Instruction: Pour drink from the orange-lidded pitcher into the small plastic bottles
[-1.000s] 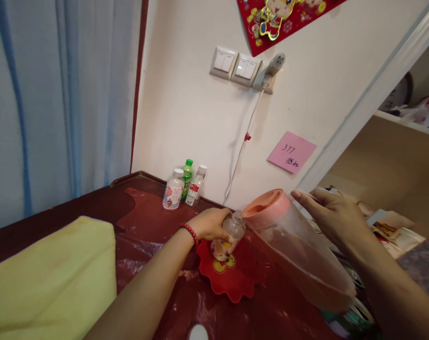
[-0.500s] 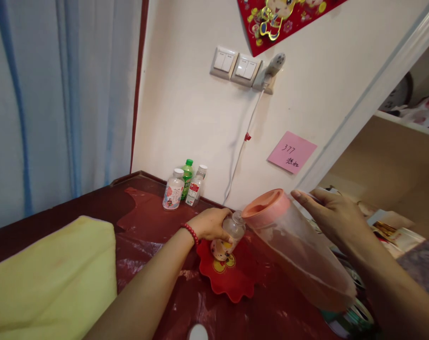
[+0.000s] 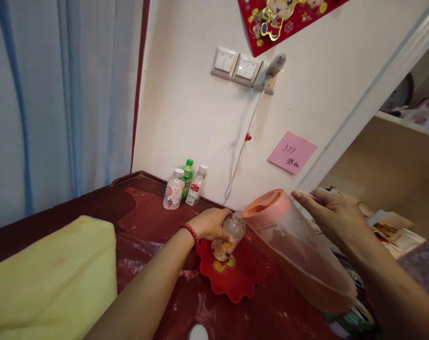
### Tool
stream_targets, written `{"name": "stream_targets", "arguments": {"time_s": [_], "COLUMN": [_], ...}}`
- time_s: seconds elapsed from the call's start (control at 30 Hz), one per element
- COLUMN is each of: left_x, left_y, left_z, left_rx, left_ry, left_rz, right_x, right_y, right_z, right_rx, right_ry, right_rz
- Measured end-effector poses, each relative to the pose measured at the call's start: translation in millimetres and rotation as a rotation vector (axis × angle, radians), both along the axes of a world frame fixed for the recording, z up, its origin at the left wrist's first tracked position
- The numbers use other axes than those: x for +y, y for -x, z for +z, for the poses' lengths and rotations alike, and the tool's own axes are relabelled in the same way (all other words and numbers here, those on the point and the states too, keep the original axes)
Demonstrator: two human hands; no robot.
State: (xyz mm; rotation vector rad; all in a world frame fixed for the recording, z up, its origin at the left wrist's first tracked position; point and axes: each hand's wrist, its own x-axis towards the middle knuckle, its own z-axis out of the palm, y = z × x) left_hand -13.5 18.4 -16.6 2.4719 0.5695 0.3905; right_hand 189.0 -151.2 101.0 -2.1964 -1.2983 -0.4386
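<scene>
My left hand, with a red bead bracelet at the wrist, is wrapped round a clear open bottle that leans over a red scalloped plate. A large translucent pitcher with a pink lid is tilted sideways, its spout at the bottle's mouth. My right hand grips the pitcher on its far right side; the handle is mostly hidden behind my fingers. Some brownish liquid shows along the pitcher's lower side. Whether any liquid runs into the bottle is too small to tell.
Several bottles, among them a white-capped one and a green one, stand by the wall. A yellow cloth covers the table's left. A white cap lies at the front edge. A green-and-silver can is below the pitcher.
</scene>
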Motion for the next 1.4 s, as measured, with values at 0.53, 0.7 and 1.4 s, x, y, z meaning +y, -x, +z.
{"name": "stream_targets", "arguments": {"time_s": [0.53,0.7,1.4], "left_x": [-1.4,-1.3,-0.5], "left_y": [-0.1,-0.2,-0.4], "left_z": [1.1,1.3,0.1], "left_rx": [0.002,0.006,0.008], "left_ry": [0.01,-0.001,-0.008], "left_rz": [0.005,0.002,0.003], "right_x": [0.7,0.1,0.4], "right_y": [2.6,1.5,0.8], "right_z": [1.8,1.1,1.1], "right_rx": [0.031,0.02,0.01], "right_ry": [0.014,0.009,0.016], "right_rz": [-0.021,-0.013,-0.011]}}
